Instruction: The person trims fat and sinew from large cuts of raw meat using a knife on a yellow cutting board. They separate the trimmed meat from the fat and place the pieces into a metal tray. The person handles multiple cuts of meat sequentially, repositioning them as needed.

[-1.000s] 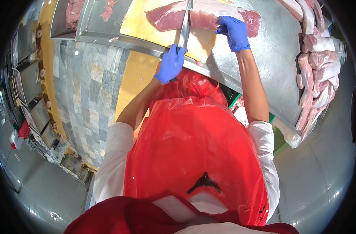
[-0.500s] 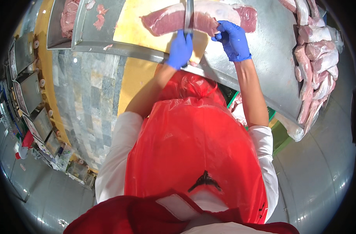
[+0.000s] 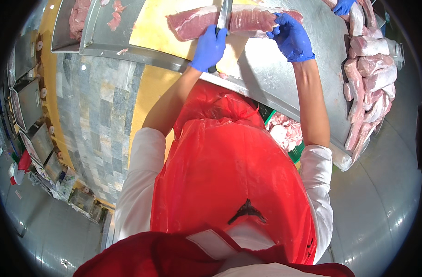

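Note:
My left hand (image 3: pixel 208 48), in a blue glove, is closed around the handle of a knife (image 3: pixel 225 14). Its blade points away from me and lies across a long slab of raw pork (image 3: pixel 192 24). The slab stretches left to right over a yellow cutting board (image 3: pixel 148 27), its right end reaching past the board above the metal table. With fingers curled and pinched, my right hand (image 3: pixel 294 39), also gloved in blue, grips the slab's near edge towards its right end. My right fingertips are partly hidden.
Long pork cuts (image 3: pixel 375 64) are piled at the table's (image 3: pixel 322 78) right edge, where another person's blue-gloved hand (image 3: pixel 343 6) reaches in. A metal tray (image 3: pixel 65 39) with meat stands at far left. Below the table edge, a green crate (image 3: pixel 295 154) holds meat pieces (image 3: pixel 285 131).
My right hand has moved right with the slab's near edge, and more of its red side shows now. My left hand has shifted slightly left with the knife. Another person's gloved hand has appeared top right.

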Demonstrator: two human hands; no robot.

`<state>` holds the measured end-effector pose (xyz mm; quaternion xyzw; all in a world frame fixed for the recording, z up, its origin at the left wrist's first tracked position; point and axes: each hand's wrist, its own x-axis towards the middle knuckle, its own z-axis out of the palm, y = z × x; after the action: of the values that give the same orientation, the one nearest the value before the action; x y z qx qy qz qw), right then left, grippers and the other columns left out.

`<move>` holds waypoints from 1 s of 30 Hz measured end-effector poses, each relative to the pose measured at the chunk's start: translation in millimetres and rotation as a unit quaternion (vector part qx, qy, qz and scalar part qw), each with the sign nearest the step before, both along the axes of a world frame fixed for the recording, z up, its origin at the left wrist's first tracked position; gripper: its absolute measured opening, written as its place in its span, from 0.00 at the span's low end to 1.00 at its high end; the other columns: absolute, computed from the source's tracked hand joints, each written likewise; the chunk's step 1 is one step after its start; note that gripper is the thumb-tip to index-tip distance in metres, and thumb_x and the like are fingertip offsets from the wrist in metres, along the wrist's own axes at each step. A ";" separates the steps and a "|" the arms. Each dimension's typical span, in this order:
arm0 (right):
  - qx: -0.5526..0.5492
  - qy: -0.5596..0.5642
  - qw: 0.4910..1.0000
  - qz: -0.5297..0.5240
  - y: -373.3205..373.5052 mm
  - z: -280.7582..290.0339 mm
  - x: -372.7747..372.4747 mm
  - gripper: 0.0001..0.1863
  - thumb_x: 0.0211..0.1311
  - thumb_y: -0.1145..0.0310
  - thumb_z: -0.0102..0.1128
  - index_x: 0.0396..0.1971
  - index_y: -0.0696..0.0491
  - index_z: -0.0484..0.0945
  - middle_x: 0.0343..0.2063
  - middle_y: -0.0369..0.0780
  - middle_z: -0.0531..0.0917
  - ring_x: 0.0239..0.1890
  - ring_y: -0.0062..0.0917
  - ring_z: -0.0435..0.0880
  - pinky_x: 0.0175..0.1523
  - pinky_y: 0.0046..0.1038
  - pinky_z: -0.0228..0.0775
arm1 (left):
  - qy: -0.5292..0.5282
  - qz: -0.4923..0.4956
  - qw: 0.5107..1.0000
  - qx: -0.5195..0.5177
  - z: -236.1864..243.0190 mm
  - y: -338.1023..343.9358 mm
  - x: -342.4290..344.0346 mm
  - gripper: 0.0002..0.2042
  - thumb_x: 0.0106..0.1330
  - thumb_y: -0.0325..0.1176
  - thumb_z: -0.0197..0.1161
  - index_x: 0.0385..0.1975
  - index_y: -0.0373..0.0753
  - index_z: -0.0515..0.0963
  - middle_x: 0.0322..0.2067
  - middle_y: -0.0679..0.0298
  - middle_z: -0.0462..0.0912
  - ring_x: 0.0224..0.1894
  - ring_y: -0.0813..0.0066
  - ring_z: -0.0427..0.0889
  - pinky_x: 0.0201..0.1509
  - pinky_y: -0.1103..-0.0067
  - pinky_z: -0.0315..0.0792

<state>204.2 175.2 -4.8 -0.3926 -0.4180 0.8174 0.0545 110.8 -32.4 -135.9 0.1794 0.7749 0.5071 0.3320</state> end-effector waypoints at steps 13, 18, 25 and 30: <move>-0.015 0.082 0.995 -0.050 46.9 1.6 7.0 0.08 0.69 0.65 0.54 0.32 0.51 0.79 0.26 0.33 0.81 0.25 0.19 0.77 0.35 0.24 0.74 | -0.074 -0.149 0.985 -0.056 74.8 -141.2 75.4 0.12 0.75 0.38 0.56 0.44 0.35 0.73 0.22 0.54 0.79 0.22 0.62 0.81 0.28 0.68 0.74; -0.008 0.124 0.992 0.031 56.9 16.1 22.5 0.10 0.72 0.61 0.53 0.34 0.51 0.79 0.25 0.32 0.80 0.26 0.20 0.78 0.36 0.25 0.76 | -0.040 -0.031 0.999 -0.013 42.0 -77.9 32.4 0.14 0.77 0.43 0.55 0.41 0.35 0.73 0.19 0.65 0.74 0.17 0.82 0.72 0.20 0.78 0.67; -0.031 0.137 0.990 0.026 66.0 6.3 38.1 0.12 0.70 0.61 0.54 0.33 0.53 0.81 0.23 0.35 0.81 0.27 0.22 0.81 0.36 0.27 0.77 | 0.163 -0.054 0.985 -0.036 -17.8 1.9 61.4 0.17 0.76 0.43 0.54 0.40 0.31 0.74 0.24 0.50 0.79 0.24 0.52 0.80 0.30 0.62 0.74; 0.000 0.127 0.987 -0.098 91.9 17.6 110.9 0.06 0.67 0.70 0.57 0.40 0.55 0.79 0.36 0.38 0.82 0.34 0.25 0.79 0.45 0.28 0.78 | 0.069 -0.242 0.967 -0.035 -2.4 -78.2 144.0 0.17 0.75 0.44 0.53 0.39 0.31 0.75 0.30 0.40 0.82 0.34 0.37 0.82 0.39 0.50 0.74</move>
<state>315.2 267.1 12.8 -0.3251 -0.3671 0.8513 0.1866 254.8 -110.6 -138.3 0.3847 0.7466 0.3706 0.3967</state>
